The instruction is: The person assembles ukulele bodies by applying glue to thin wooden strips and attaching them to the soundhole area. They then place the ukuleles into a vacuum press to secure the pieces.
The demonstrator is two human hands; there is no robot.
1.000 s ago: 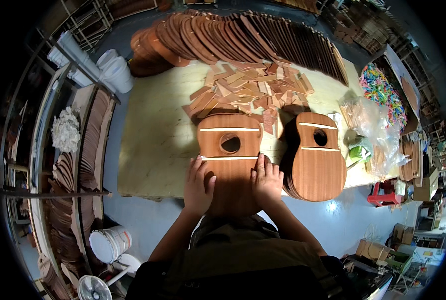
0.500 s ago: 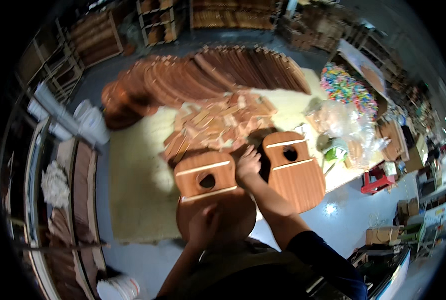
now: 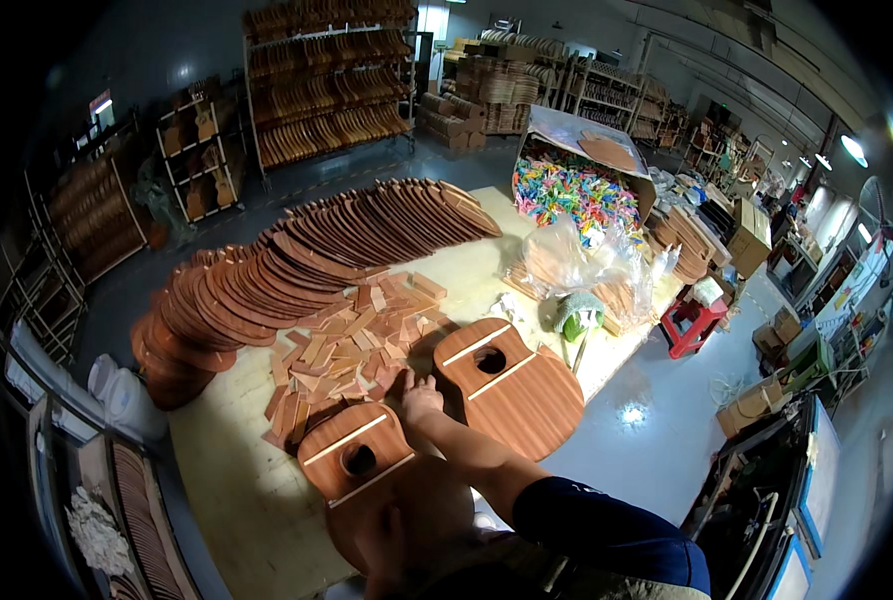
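Observation:
A guitar-shaped wooden plate (image 3: pixel 432 485) with a round sound hole and two pale cross strips lies right before me. My left hand (image 3: pixel 385 545) is in deep shadow at its near left part, and its fingers are hard to make out. My right hand (image 3: pixel 425 400) reaches past this plate, beside the heap of small flat wood pieces (image 3: pixel 352 345). Its fingers look stretched and slightly apart, with no held thing visible. To its right lies a second guitar-shaped plate (image 3: pixel 527 405), also with a sound hole and two pale strips.
A long row of leaning guitar-shaped boards (image 3: pixel 297 260) curves along the table's (image 3: pixel 212 470) far left side. At the back right stand a box of colourful clips (image 3: pixel 577 190), plastic bags (image 3: pixel 577 255) and a green-grey roll (image 3: pixel 579 315). A red stool (image 3: pixel 692 325) is beyond the table.
My view has swung up and to the right, so the table shifts left and lower. My right hand stays between the two plates. The left remains at the near plate, now darker.

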